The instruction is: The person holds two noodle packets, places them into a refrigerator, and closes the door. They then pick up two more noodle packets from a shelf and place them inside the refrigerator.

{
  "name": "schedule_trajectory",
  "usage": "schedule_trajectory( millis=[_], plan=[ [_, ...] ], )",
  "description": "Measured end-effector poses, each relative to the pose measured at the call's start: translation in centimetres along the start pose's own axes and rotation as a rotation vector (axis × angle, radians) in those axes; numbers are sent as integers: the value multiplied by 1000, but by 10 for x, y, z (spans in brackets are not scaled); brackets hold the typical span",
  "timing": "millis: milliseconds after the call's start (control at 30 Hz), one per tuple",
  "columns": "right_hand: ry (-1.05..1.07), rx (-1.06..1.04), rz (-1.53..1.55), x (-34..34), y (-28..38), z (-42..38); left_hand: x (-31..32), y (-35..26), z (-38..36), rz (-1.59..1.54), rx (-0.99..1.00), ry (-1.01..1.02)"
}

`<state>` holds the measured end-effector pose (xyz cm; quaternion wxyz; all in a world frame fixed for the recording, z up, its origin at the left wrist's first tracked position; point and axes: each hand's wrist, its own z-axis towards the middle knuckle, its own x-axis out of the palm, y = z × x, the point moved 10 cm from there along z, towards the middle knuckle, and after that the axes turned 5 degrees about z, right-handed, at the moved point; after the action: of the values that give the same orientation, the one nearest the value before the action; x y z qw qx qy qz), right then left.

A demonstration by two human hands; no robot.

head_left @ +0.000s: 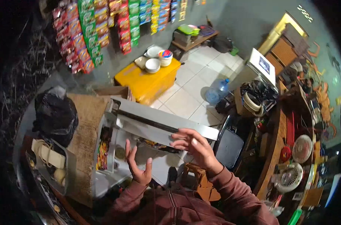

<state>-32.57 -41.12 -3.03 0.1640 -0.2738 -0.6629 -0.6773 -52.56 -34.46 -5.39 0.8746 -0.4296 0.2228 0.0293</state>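
Note:
Both hands are raised in front of the body, palms turned toward each other, with a gap between them. My left hand (139, 165) has its fingers apart and holds nothing; it is nearest to the open metal-framed case. My right hand (197, 148) is spread with bent fingers and empty, in front of the pale top rail (166, 119) of that case. Inside the case, colorful packets (103, 150) stand at the left. Maroon sleeves cover both forearms.
A black plastic bag (56, 114) rests on the left counter by a brown mat (87, 123). Bowls (153, 65) sit on a yellow box (155, 84). A dark chair (229, 146) and a water bottle (217, 92) are at the right, beyond them fans (290, 178) on a shelf.

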Motion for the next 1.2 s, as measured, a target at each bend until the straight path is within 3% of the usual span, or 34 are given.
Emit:
schedule_trajectory(
  millis=[133,267,333,767,1200],
  plan=[
    [-60,-104,-13,12,30,-21,-9,-53,45,-165,155,-15],
    [-139,-142,-17,15,36,-40,-10,-76,48,-309,167,25],
    [-135,-157,10,17,35,-47,-7,-79,44,-437,105,69],
    [-76,-117,44,23,28,-51,8,-80,22,-522,-19,186],
    [-20,-27,35,11,27,-32,0,-55,8,-491,-231,138]
  ],
)
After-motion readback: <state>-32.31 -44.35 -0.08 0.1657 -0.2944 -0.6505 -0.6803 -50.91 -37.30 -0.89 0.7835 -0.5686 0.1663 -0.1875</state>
